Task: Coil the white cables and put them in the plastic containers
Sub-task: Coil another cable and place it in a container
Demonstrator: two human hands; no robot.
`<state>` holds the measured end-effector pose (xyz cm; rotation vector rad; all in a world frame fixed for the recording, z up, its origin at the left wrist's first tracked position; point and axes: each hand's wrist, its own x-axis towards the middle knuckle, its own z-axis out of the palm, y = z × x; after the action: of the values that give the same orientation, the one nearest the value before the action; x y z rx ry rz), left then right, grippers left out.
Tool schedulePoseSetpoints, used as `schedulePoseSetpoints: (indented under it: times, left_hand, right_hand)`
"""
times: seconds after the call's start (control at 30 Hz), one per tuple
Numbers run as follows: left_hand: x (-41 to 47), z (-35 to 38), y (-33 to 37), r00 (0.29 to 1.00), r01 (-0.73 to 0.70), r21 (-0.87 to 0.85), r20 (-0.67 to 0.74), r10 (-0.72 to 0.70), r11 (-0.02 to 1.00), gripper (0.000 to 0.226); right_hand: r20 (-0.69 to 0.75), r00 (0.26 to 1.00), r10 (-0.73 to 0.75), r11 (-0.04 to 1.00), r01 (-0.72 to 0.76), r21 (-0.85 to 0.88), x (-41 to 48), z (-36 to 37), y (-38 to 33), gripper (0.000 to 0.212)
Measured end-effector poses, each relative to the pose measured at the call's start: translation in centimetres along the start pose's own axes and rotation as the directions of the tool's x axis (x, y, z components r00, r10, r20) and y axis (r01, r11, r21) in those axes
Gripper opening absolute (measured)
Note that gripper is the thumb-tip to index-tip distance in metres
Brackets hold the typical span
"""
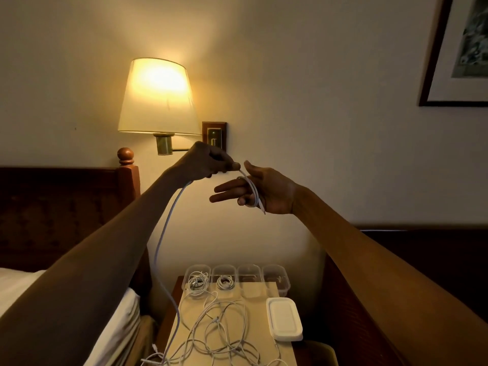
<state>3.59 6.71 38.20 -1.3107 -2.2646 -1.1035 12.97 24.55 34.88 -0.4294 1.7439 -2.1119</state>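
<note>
White cable (165, 233): its lower run disappears into the tangle of loose cables (219, 326), which the bottom edge cuts off. Framed picture (459, 48) cropped at top right. Light is dim, so the contents of the two right-hand containers are unreadable.

Left hand (208, 162) pinches the cable at its fingertips. Right hand (264, 191) is held out with fingers straight, the cable looped round them and its plug end poking out below.

Four clear plastic containers (276, 280) stand in a row at the back of the nightstand (253, 294). The two on the left each hold a coiled cable. Stacked white lids (284, 322) sit beside the tangle. Bed (15, 286) to the left; wall lamp (158, 99) lit.
</note>
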Motion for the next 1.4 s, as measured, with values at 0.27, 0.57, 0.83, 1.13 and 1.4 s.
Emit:
schedulePoseSetpoints:
  times: [0.27,0.57,0.83,1.13,1.4]
  left_hand:
    - [-2.0,2.0,-0.9,0.946,0.249,-0.344,0.286,-0.152,0.905,0.015]
    - [-2.8,4.4,1.2,0.882,0.242,-0.211,0.454,-0.125,0.947,0.027]
    - [-0.9,1.8,4.9,0.82,0.175,0.117,0.533,-0.21,0.978,0.021]
    - [0.9,-2.8,5.8,0.938,-0.033,0.212,0.343,-0.043,0.977,0.008]
    - [0.8,-4.1,4.5,0.981,-0.115,-0.068,0.151,0.124,0.991,0.018]
  right_hand:
    - [-0.033,0.985,-0.168,0.978,0.171,0.123,-0.6,-0.4,-1.2,0.054]
    - [-0.288,0.872,-0.396,0.918,0.387,-0.089,-0.7,-1.1,-2.7,0.057]
    - [-0.419,0.822,-0.386,0.883,0.198,-0.425,0.6,-1.3,-2.0,0.058]
    - [-0.34,0.937,-0.087,0.852,-0.107,-0.512,0.6,-0.2,-1.5,0.056]
    - [-0.073,0.997,-0.009,0.98,-0.006,-0.198,-0.6,0.8,-1.8,0.061]
